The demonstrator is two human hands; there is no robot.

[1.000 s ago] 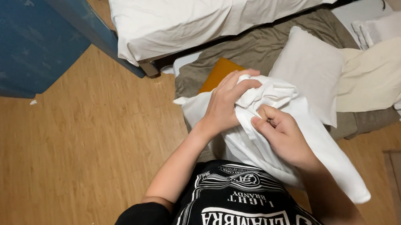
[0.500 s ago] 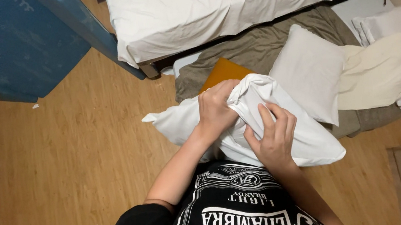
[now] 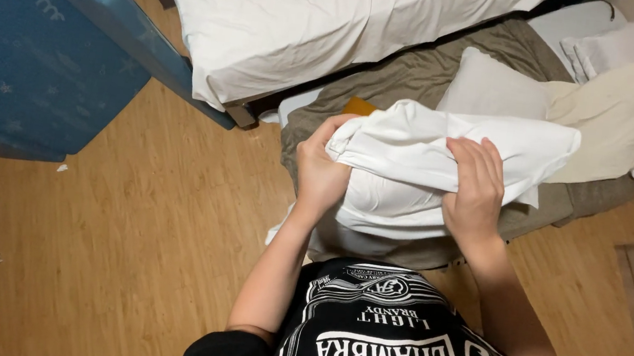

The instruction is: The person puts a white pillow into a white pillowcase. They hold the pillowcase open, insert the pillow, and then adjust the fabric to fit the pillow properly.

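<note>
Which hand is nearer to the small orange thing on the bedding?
Left. The left hand grips the white pillow just beside the orange thing; the right hand holds the pillow farther away.

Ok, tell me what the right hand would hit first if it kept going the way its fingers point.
The right hand points up and away, fingers on the white pillowcase. Beyond that cloth, the pale pillow on the grey-brown blanket probably comes first, though depth is unclear.

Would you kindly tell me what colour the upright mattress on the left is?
The mattress is blue with small pale stars and moons, seen best in the head view.
</note>
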